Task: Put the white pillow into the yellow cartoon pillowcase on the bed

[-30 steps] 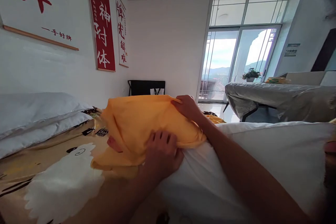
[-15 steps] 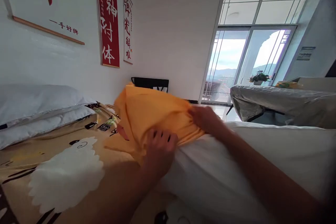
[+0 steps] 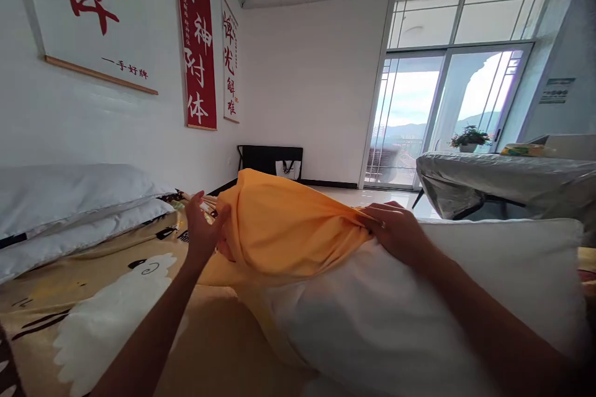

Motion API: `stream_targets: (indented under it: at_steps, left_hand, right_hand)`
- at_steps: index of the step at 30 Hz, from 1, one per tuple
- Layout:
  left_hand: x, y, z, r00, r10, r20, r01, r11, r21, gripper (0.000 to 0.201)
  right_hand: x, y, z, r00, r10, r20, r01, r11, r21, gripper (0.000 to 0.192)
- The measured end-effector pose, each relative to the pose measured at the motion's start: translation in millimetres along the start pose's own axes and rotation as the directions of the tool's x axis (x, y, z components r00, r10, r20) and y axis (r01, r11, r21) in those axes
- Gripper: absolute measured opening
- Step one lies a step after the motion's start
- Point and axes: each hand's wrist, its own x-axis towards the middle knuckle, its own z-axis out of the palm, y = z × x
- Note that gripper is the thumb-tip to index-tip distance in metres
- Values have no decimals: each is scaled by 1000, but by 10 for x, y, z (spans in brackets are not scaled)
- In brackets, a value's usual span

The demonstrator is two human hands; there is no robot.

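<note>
An orange pillowcase (image 3: 284,223) covers the far-left end of a white pillow (image 3: 382,304) lying on the bed. My right hand (image 3: 395,232) is closed on the pillowcase's gathered edge, pulling the cloth taut where it meets the bare part of the pillow. At the other end, my left hand (image 3: 205,226) is raised with thumb and fingers apart. Its fingertips touch or nearly touch the left corner of the pillowcase. Beneath lies a tan bedsheet (image 3: 209,335) printed with white sheep.
Two stacked white pillows (image 3: 84,198) lie at the left by the wall. Beyond the bed are a black folded item (image 3: 270,154) on the floor, a plastic-covered table (image 3: 488,177) with a potted plant (image 3: 470,136), and glass doors (image 3: 410,118). Scrolls (image 3: 200,49) hang on the left wall.
My left hand has let go of the cloth near the pillow's middle and moved left to the case's far corner. My right hand keeps its hold; the orange cloth is stretched flatter.
</note>
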Motion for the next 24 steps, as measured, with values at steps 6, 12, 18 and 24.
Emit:
stream_targets:
  at_steps: [6,12,18,24]
  left_hand:
    - [91,-165,29,889,-117,443,178,979,-97,41]
    - [-178,91,-93,995,-59,80,68,992,-105,27]
    - [-492,46,-164,990,-142,28,144,979,-141,23]
    - [-513,-199,-281,971,-229,65,233,970,-73,26]
  right_hand:
    - [-6,-46,42,985,-83,-151,86,996,15,31]
    - [69,115,100,964,253,-87,-261,960,-100,35]
    - [606,-112,-30,863,143,484,-152,988,-21,19]
    - [1058,-1053,27,931,-184,315,24,893,450,32]
